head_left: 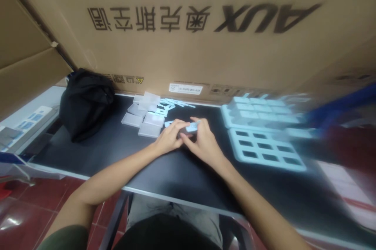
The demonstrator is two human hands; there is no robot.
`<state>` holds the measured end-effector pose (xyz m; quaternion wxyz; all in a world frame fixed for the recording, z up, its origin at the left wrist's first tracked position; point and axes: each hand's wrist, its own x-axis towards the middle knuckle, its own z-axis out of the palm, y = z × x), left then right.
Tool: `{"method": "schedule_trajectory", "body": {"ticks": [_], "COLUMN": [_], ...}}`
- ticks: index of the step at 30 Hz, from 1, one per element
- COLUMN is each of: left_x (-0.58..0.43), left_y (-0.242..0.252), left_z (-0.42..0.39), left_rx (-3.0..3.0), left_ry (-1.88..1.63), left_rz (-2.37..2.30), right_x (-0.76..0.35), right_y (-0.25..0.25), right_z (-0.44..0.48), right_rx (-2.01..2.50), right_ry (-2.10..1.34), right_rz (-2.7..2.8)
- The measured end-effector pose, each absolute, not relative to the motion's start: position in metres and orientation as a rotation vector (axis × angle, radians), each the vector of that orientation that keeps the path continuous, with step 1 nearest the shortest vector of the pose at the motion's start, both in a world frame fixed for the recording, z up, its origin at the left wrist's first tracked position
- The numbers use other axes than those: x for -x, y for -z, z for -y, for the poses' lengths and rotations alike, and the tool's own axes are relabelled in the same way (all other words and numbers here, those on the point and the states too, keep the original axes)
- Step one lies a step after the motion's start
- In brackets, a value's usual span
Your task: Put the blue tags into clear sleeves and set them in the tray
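Both hands meet over the middle of the black table [176, 175], holding one small light-blue piece [192, 126] with a darker or clear part beneath it. My left hand [171, 136] grips its left side, and my right hand [204, 138] has thumb and fingers around the right side. Just behind my left hand lies another light-blue piece [168, 123], partly hidden. Several clear flat boxes [149, 125] are piled to the left of the hands. Beyond them, small light-blue parts [173, 103] are scattered near the cardboard.
At the left is a black cloth bundle [85, 105]. A light-blue tray [266, 150] with rectangular openings lies right, in front of stacked light-blue blocks [261, 111]. A large cardboard box [188, 58] stands behind the table. White papers [346, 187] lie far right, blurred.
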<state>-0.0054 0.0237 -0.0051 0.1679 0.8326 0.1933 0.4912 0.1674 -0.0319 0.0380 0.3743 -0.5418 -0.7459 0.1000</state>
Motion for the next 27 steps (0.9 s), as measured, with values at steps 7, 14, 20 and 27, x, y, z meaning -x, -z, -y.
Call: {"method": "schedule_trajectory", "body": {"ticks": [7, 14, 20, 27], "left_x": [0.002, 0.002, 0.000, 0.000], "left_y": [0.009, -0.001, -0.006, -0.008], "left_z": [-0.021, -0.015, -0.012, -0.012], "left_rx": [-2.280, -2.497, -2.730, -2.784], "left_ry": [-1.390, -1.226, -1.109, -1.008], "left_rz": [-0.523, -0.586, -0.562, -0.553], "right_x": [-0.172, -0.253, -0.365, -0.439], "right_y": [-0.042, -0.047, -0.031, -0.034], "right_z": [0.034, 0.047, 0.071, 0.085], "right_rx": [1.457, 1.722, 1.988, 2.021], "right_ry": [-0.196, 0.250, 0.601, 0.787], "right_rz": [1.841, 1.657, 1.391, 1.079]}}
